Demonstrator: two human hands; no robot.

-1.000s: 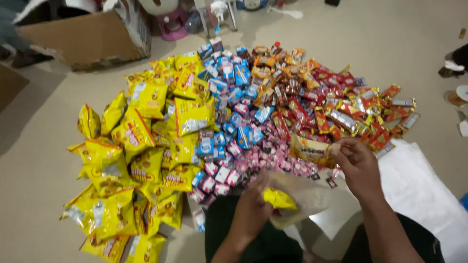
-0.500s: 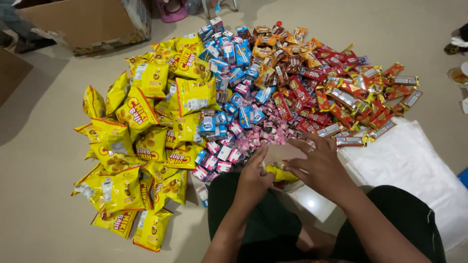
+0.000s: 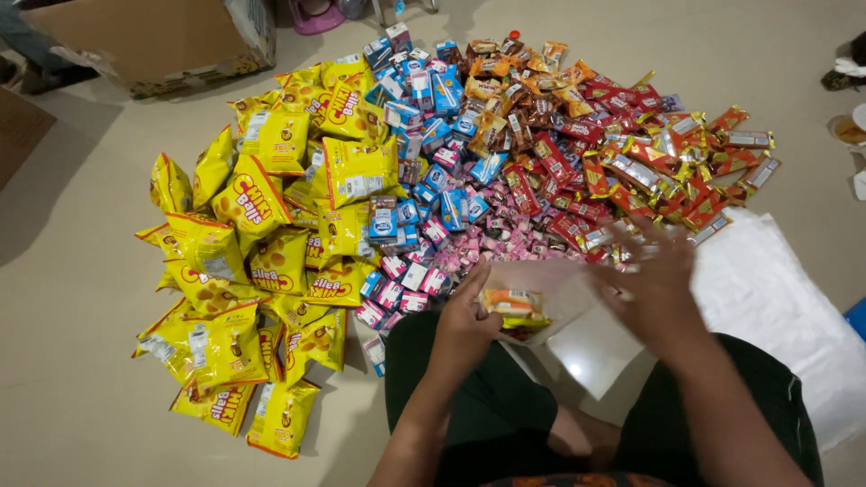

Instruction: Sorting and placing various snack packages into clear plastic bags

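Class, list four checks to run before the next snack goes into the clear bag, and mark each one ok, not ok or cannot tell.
1. Left hand grips the clear bag at its mouth: ok.
2. Bag mouth open toward the pile: ok.
3. Yellow packet lies inside the bag: ok.
4. Right hand holds a snack: cannot tell, it is blurred.
5. Red-wrapped bars lie close to the right hand: ok.

Clear bag (image 3: 550,302): held open at its rim, mouth up, on the floor just below the pink candy. Yellow snack pack (image 3: 512,305) lies flat inside, near the left rim.
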